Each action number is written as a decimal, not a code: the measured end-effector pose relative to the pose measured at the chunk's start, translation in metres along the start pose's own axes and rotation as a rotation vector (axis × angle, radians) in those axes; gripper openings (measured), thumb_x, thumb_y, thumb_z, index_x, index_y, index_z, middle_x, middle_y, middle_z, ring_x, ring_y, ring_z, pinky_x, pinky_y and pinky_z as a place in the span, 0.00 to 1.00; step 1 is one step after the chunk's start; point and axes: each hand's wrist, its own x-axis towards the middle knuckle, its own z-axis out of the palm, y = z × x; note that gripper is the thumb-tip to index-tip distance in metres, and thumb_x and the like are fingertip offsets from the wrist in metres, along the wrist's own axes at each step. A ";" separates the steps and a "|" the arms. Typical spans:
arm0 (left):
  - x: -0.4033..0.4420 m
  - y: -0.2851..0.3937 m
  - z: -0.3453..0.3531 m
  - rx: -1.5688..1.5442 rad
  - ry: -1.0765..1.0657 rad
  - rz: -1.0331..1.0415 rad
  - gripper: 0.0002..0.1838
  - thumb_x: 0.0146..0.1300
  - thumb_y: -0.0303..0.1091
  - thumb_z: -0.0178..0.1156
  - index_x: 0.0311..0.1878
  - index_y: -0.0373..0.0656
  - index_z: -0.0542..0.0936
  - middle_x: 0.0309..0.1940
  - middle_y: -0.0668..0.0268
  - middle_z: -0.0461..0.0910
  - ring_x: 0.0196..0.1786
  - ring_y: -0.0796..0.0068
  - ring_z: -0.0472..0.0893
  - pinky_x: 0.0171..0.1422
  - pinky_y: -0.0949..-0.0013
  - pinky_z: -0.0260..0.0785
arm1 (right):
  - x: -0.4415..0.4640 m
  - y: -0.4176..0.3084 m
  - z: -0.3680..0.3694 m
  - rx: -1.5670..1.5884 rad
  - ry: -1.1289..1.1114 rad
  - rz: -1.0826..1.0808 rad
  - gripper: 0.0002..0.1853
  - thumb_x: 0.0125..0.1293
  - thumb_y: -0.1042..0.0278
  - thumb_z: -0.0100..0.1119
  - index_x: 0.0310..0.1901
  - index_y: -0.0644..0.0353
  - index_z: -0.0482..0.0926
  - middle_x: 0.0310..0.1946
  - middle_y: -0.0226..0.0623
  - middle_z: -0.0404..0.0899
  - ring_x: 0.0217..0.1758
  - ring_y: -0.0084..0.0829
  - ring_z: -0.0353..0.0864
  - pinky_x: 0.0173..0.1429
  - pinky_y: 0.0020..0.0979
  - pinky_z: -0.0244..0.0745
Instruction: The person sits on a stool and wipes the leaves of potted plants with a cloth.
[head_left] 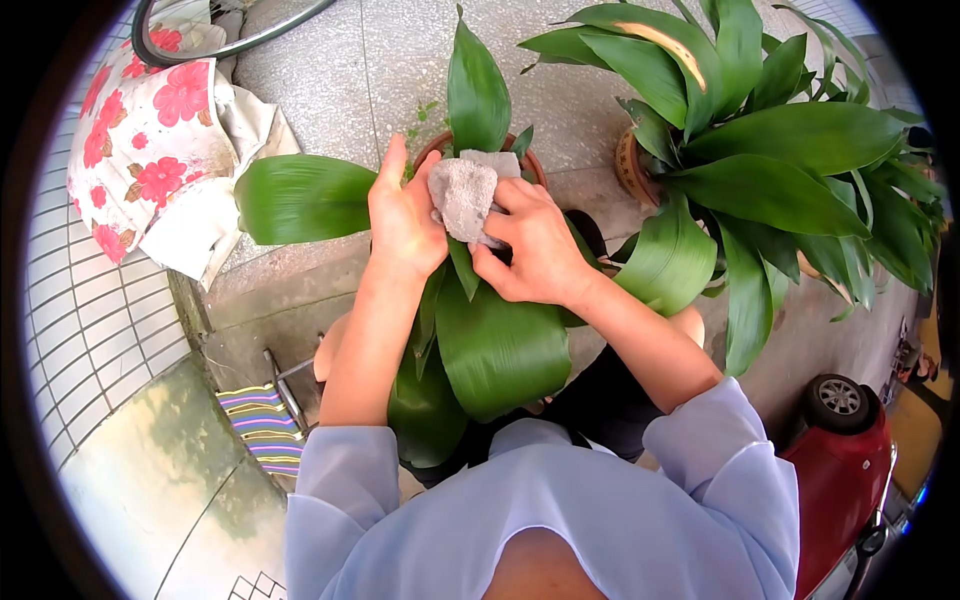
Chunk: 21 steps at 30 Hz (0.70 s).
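Note:
A crumpled grey cloth (468,195) is bunched between my two hands, above a plant in a brown pot (530,165). My left hand (408,222) has its palm turned up and its thumb standing apart; its other fingers are hidden behind the cloth, which rests against them. From the right, my right hand (535,243) pinches the edge of the cloth with bent fingers. Around the hands spread the plant's broad green leaves: one leaf (478,85) rises beyond, one (305,198) points left, and a large one (505,350) hangs towards me.
A second leafy plant (790,145) in a brown pot (634,168) stands at the right. Left lies a floral cloth cover (150,150) beneath a wheel rim (240,45). A striped folding stool (262,425) is at lower left, a red vehicle (840,490) at lower right.

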 end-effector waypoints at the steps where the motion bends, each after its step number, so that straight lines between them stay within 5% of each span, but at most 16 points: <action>1: 0.001 0.000 -0.006 0.000 -0.028 -0.009 0.47 0.64 0.65 0.48 0.71 0.34 0.54 0.62 0.50 0.68 0.63 0.54 0.70 0.70 0.55 0.58 | -0.001 -0.001 -0.001 0.019 -0.012 0.016 0.12 0.45 0.69 0.63 0.35 0.60 0.81 0.39 0.43 0.74 0.44 0.45 0.73 0.50 0.43 0.70; 8: -0.011 0.005 0.001 0.011 0.016 -0.013 0.49 0.64 0.67 0.47 0.73 0.35 0.49 0.64 0.45 0.65 0.62 0.51 0.71 0.65 0.52 0.63 | -0.002 -0.005 0.007 0.294 0.076 -0.036 0.09 0.48 0.69 0.61 0.32 0.62 0.78 0.31 0.42 0.73 0.33 0.45 0.74 0.38 0.40 0.73; 11: -0.002 0.008 -0.009 -0.028 -0.171 -0.025 0.47 0.67 0.66 0.42 0.73 0.34 0.49 0.64 0.45 0.65 0.61 0.50 0.71 0.66 0.54 0.63 | -0.007 -0.005 0.010 0.537 -0.022 0.040 0.06 0.54 0.69 0.58 0.31 0.62 0.76 0.26 0.40 0.73 0.27 0.42 0.73 0.33 0.37 0.71; 16: -0.014 0.003 0.015 0.358 0.006 0.223 0.46 0.68 0.66 0.39 0.73 0.34 0.49 0.66 0.46 0.64 0.64 0.51 0.68 0.69 0.56 0.59 | -0.004 -0.002 -0.006 0.751 -0.321 0.337 0.10 0.57 0.69 0.57 0.24 0.65 0.71 0.14 0.39 0.68 0.18 0.39 0.67 0.27 0.36 0.66; 21: -0.013 0.005 0.026 0.134 -0.029 0.101 0.48 0.65 0.67 0.42 0.74 0.35 0.49 0.71 0.51 0.58 0.70 0.55 0.61 0.74 0.52 0.49 | -0.004 0.002 -0.015 0.522 -0.276 0.436 0.13 0.55 0.64 0.57 0.22 0.66 0.73 0.14 0.44 0.71 0.18 0.42 0.70 0.28 0.38 0.67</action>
